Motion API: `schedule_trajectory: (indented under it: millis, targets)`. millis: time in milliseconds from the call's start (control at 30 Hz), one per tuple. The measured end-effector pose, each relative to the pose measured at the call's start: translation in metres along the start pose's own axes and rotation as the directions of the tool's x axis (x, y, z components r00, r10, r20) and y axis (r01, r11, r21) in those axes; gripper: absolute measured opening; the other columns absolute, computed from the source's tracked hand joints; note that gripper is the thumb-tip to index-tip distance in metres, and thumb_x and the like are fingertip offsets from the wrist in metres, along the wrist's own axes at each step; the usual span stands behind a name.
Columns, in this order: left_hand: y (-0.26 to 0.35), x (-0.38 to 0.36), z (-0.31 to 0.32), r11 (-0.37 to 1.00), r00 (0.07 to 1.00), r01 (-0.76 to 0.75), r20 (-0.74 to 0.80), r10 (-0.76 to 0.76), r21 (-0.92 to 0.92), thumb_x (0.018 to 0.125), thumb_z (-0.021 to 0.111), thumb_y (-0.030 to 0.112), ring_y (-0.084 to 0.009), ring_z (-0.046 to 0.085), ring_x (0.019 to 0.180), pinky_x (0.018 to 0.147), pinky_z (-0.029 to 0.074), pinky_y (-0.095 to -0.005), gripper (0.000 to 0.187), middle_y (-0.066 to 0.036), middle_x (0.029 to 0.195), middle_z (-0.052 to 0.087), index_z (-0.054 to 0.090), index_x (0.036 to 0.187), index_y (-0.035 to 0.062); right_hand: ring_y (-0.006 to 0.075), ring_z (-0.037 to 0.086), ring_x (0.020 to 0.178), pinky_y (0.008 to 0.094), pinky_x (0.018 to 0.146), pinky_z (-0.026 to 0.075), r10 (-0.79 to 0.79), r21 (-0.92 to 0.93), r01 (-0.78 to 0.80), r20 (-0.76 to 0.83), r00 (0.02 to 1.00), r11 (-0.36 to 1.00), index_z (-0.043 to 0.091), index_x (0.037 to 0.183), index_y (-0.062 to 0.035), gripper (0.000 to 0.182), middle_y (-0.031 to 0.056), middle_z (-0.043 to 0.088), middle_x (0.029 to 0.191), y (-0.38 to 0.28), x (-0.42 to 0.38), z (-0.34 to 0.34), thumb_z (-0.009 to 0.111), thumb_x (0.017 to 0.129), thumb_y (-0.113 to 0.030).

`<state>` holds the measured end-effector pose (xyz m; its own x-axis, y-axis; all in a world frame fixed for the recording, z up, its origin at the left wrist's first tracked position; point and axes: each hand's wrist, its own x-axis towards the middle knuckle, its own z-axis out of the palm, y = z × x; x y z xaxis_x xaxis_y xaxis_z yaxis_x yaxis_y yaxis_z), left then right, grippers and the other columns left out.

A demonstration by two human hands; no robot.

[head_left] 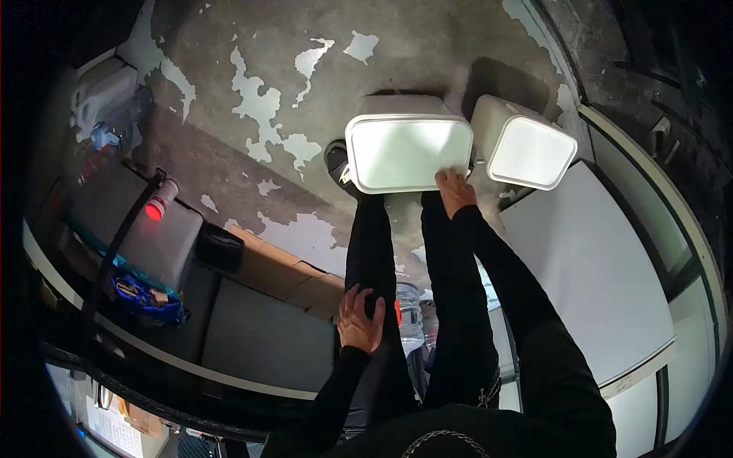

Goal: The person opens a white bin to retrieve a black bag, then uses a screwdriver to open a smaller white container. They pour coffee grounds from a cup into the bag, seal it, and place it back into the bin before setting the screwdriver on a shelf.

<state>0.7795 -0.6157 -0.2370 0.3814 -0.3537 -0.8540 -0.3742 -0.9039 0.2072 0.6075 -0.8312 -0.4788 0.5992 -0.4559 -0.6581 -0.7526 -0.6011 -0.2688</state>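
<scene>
A white rectangular bin with a pale lid (pixel 408 153) stands on the floor at my feet. My right hand (pixel 455 191) rests at the lid's lower right edge, its fingers curled on the rim; whether they grip it is hard to tell. My left hand (pixel 361 320) lies on my left thigh with its fingers apart and nothing in it. Just right of the bin stands a second white lidded bin (pixel 531 153). One dark shoe (pixel 337 164) shows beside the first bin's left side.
Left are a seat with a red-and-white can (pixel 161 200), a blue bag (pixel 149 299) and plastic jugs (pixel 103 98). Cardboard (pixel 286 267) lies by the left panel. Water bottles (pixel 409 314) show between my legs. A white panel (pixel 592 267) is at right.
</scene>
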Motion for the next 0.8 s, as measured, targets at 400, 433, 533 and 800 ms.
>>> schedule_trajectory:
  millis: [400,433,533,800]
  targets:
    - [0.068,0.233,0.005,0.8,0.863,-0.456,-0.026,0.505,0.39,0.078,0.077,0.04,-0.0475,0.008,0.149,0.119,0.016,-0.0578,0.101,-0.025,0.163,0.007,0.022,0.155,0.006,0.0322,0.056,0.114,0.0465,0.091,0.051,-0.006,0.057,-0.011,0.306,0.952,0.998,0.059,0.118,-0.0084,0.04,0.0129,0.054,0.121,0.005,0.031,-0.03,0.072,0.084,-0.023]
    - [0.076,0.252,0.007,0.75,0.831,-0.5,-0.004,0.556,0.434,0.076,0.078,0.047,-0.0479,0.004,0.149,0.118,0.012,-0.0624,0.11,-0.023,0.163,0.005,0.015,0.158,0.0101,0.0339,0.047,0.126,0.0486,0.1,0.044,-0.105,-0.045,0.108,0.065,0.992,0.993,0.054,0.129,-0.0114,0.051,0.0144,0.046,0.134,0.005,0.037,-0.029,0.072,0.084,-0.027]
    - [0.086,0.287,0.025,0.602,0.842,-0.49,0.165,0.513,0.63,0.075,0.071,0.065,-0.0435,0.001,0.151,0.115,0.005,-0.0688,0.114,-0.017,0.165,0.001,0.008,0.16,0.0236,0.0333,0.023,0.145,0.0549,0.114,0.023,-0.243,-0.213,0.218,-0.097,0.965,0.952,0.036,0.149,-0.0184,0.075,0.0132,0.025,0.156,0.009,0.055,-0.036,0.072,0.085,-0.036]
    - [0.086,0.307,0.039,0.658,0.907,-0.417,0.329,0.262,0.627,0.076,0.06,0.077,-0.0403,-0.018,0.15,0.109,-0.012,-0.0714,0.106,-0.006,0.166,-0.013,0.005,0.159,0.0384,0.0293,-0.008,0.152,0.0648,0.114,-0.009,-0.184,-0.198,0.232,0.233,0.955,0.952,0.014,0.158,-0.0385,0.077,0.0023,0.0,0.167,0.02,0.072,-0.029,0.045,0.093,-0.066]
